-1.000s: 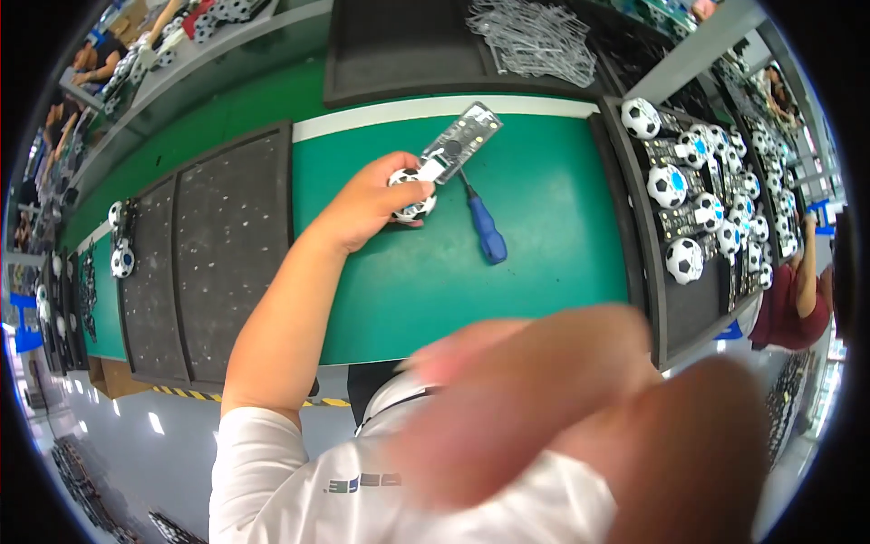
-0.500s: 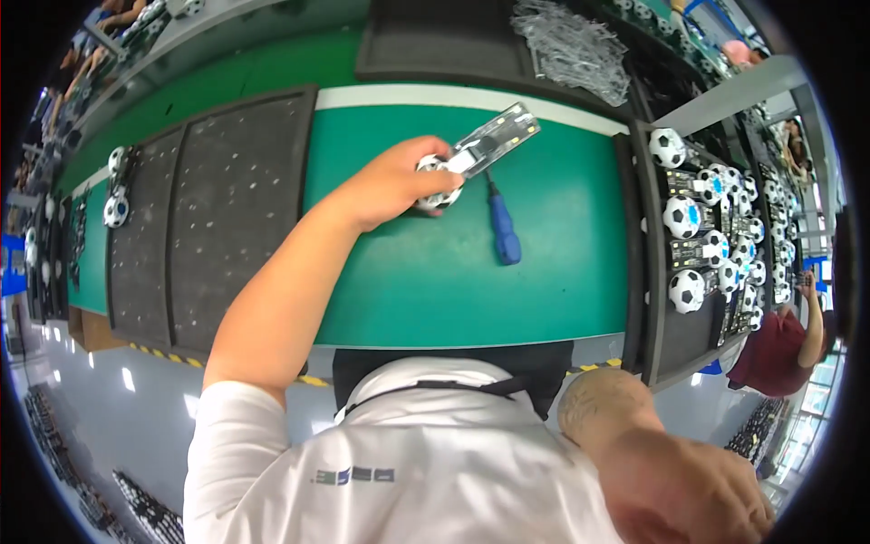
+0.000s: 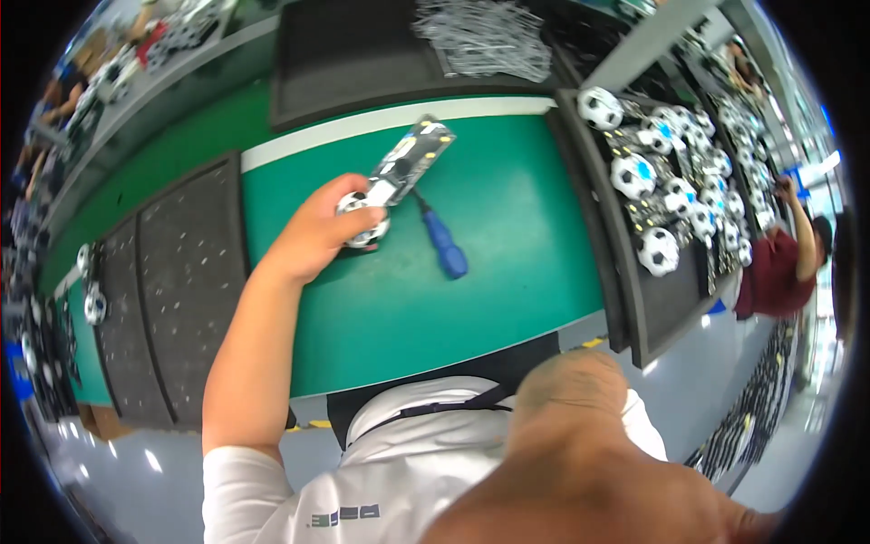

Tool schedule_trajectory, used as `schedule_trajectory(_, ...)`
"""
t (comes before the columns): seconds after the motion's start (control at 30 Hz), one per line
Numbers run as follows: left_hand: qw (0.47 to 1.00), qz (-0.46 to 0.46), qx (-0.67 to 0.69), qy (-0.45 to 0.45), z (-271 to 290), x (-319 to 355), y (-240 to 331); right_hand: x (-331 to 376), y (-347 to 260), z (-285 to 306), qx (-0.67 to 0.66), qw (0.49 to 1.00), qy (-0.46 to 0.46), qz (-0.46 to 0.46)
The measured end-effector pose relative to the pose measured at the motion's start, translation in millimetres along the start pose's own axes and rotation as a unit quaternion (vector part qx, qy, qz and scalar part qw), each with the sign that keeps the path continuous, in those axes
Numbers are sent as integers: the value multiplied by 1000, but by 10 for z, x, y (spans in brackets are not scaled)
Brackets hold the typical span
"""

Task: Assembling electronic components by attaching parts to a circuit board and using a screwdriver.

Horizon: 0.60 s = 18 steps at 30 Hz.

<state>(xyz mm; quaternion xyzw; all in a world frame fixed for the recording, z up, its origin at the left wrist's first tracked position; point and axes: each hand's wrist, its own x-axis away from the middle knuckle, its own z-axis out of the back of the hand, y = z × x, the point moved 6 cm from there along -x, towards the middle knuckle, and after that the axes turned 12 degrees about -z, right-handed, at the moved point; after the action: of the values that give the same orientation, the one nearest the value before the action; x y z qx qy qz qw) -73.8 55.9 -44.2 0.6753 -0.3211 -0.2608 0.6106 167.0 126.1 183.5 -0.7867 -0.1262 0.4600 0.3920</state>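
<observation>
My left hand (image 3: 322,231) is closed around a small black-and-white football-patterned ball (image 3: 364,227) over the green work mat. A flat, dark, partly see-through strip (image 3: 415,156) with yellowish spots joins the ball through a white piece and points away to the upper right. To the right of the ball lies a blue-handled screwdriver (image 3: 446,247), its shaft toward the strip. My right hand (image 3: 580,490) is raised close to the camera, large and blurred at the lower edge, away from the mat. Its fingers are hidden.
A dark tray (image 3: 675,313) on the right holds several football pieces with strips. Another dark tray (image 3: 195,227) stands left, with two more balls (image 3: 94,308) at its far side. Beyond the mat (image 3: 507,299), clear sticks (image 3: 489,41) are heaped. A person in dark red (image 3: 778,272) is at right.
The whole view has shifted and turned, so the mat and trays sit differently. My left hand keeps its grip on the ball. My right hand appears larger and further left at the lower edge.
</observation>
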Motion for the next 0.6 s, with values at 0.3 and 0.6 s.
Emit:
schedule_trajectory(0.3, 1000, 0, 5, 11, -30, 35, 146, 55, 397, -299, 32, 991, 6, -127)
schedule_trajectory(0.6, 1000, -5, 25, 0, -25, 69, 70, -255, 930, 181, 65, 972, 0, -224)
